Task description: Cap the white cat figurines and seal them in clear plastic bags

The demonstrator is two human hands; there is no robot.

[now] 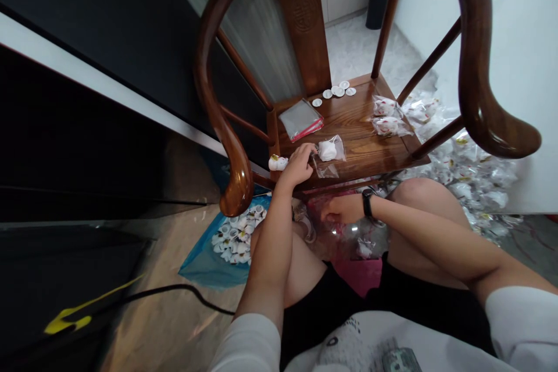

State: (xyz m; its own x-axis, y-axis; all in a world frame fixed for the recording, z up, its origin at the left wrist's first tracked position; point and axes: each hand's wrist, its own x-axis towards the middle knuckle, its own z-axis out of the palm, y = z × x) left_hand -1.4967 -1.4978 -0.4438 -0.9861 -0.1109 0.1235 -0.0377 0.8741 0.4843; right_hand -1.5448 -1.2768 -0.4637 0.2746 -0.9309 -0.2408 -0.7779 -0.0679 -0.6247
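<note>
On the wooden chair seat, my left hand (300, 164) has its fingers bent at the left edge of a small clear plastic bag (339, 148). A white figurine (326, 151) lies in that bag. Just left of my wrist is another small white figurine (278, 163) with coloured marks, lying unbagged. My right hand (344, 209) is lower, in front of the seat and between my knees, its fingers curled down among clear plastic over something pink (364, 276). What those fingers hold, if anything, cannot be made out.
A stack of flat clear bags (300, 119) with red edges and several white discs (337, 91) lie on the seat. Bagged figurines (387, 125) sit at its right. More bagged figurines (475, 168) pile on the floor. A blue bag (196, 261) holds loose white pieces. Curved chair arms (475, 70) flank me.
</note>
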